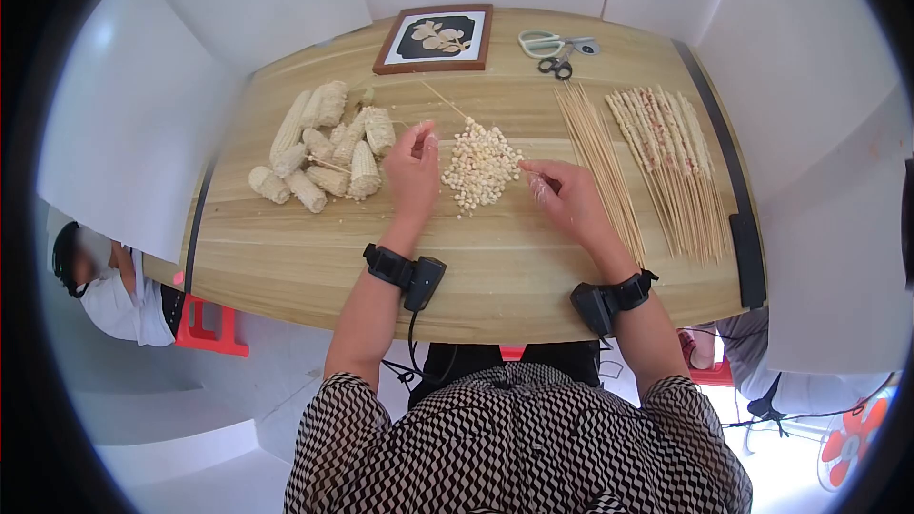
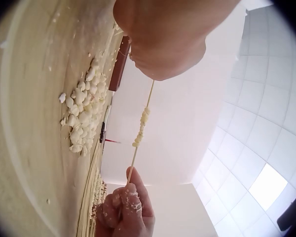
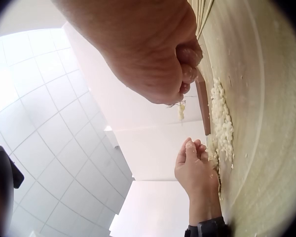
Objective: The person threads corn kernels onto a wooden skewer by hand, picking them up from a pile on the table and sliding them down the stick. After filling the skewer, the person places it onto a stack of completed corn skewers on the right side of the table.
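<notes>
My right hand (image 1: 566,198) pinches a thin wooden skewer (image 2: 134,160) between thumb and fingers, at the right of a pile of pale corn kernels (image 1: 484,171). Several kernels (image 2: 140,128) are threaded along the skewer's middle. In the head view its bare end slants up and left past the pile. At the pile's left, my left hand (image 1: 414,171) is raised with thumb and fingertips drawn together, close to the skewer. No item shows between those fingertips. White crumbs stick to the right fingers.
Stripped corn cobs (image 1: 328,148) lie heaped at the left. Bare skewers (image 1: 602,167) and a row of kernel-covered skewers (image 1: 666,152) lie at the right. A framed picture (image 1: 436,38), green-handled scissors (image 1: 543,43) and small black scissors (image 1: 555,67) are at the back.
</notes>
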Motion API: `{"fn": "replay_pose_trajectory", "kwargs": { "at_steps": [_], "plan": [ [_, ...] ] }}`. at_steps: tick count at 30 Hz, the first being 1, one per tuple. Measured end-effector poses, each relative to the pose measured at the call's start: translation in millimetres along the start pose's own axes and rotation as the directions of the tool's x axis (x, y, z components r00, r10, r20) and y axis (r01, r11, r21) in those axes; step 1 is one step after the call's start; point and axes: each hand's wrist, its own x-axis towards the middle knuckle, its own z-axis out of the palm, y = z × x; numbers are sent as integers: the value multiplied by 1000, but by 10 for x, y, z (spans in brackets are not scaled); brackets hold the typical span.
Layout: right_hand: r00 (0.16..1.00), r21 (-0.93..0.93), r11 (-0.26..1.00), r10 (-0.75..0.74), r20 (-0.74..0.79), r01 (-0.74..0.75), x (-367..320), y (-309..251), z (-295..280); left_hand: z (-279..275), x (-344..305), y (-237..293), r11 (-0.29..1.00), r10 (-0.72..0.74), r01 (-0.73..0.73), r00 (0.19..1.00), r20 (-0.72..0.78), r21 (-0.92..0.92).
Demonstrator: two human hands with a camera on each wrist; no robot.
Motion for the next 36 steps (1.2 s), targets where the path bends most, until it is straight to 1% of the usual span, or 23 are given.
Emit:
{"fn": "replay_pose_trajectory", "kwargs": {
  "at_steps": [1,3,4,6,7,8,9,10,12,13,15,19,22,24,28,30,31,33,34,36],
  "plan": [
    [1000,-4,1000,2,-28,-2,2,9,2,-20,5,-1,1000,0,0,1000,5,-1],
    [998,-7,1000,7,-60,-7,5,35,0,-53,20,11,967,127,-136,990,54,217],
    [997,-11,1000,17,-75,-18,6,52,1,-68,26,6,967,127,-137,990,58,216],
    [995,-15,999,29,-92,-31,10,58,-4,-87,34,-4,898,119,-196,970,213,393],
    [995,-19,999,41,-87,-42,12,49,-11,-80,33,-17,898,119,-197,969,216,393],
    [995,-23,998,52,-82,-54,13,39,-18,-65,34,-42,902,150,-229,961,231,367],
    [995,-23,998,53,-84,-55,12,25,-22,-52,36,-64,904,181,-260,952,246,340],
    [995,-30,999,39,-90,-42,12,9,-24,-48,40,-84,904,181,-261,952,248,340],
    [995,-37,999,28,-96,-31,8,8,-27,-45,50,-122,794,283,-426,891,357,433],
    [995,-41,999,20,-94,-24,8,16,-26,-31,54,-147,794,282,-426,890,358,433],
    [996,-43,999,13,-92,-17,7,28,-23,-10,64,-177,766,214,-410,889,405,495],
    [997,-53,998,12,-74,-16,14,28,-25,-13,87,-167,772,166,-390,886,433,502],
    [998,-59,998,14,-60,-18,14,32,-15,-30,96,-115,784,137,-373,883,448,496],
    [998,-52,999,10,-58,-13,14,31,-13,-37,104,-84,826,79,-314,886,456,468],
    [999,-47,999,12,-51,-15,11,3,-18,-27,105,-119,833,99,-318,891,443,454],
    [999,-51,999,17,-47,-19,10,2,-19,-16,106,-159,808,188,-396,875,447,436],
    [999,-53,998,20,-47,-23,8,6,-19,-15,108,-178,809,187,-395,875,447,436],
    [999,-55,998,24,-46,-27,8,12,-15,-18,115,-196,777,230,-455,848,477,435],
    [999,-55,998,20,-48,-22,9,16,-14,-17,114,-195,777,230,-455,848,477,435],
    [999,-56,998,14,-49,-17,11,26,-9,-18,113,-173,783,179,-417,861,475,461]
  ]
}}
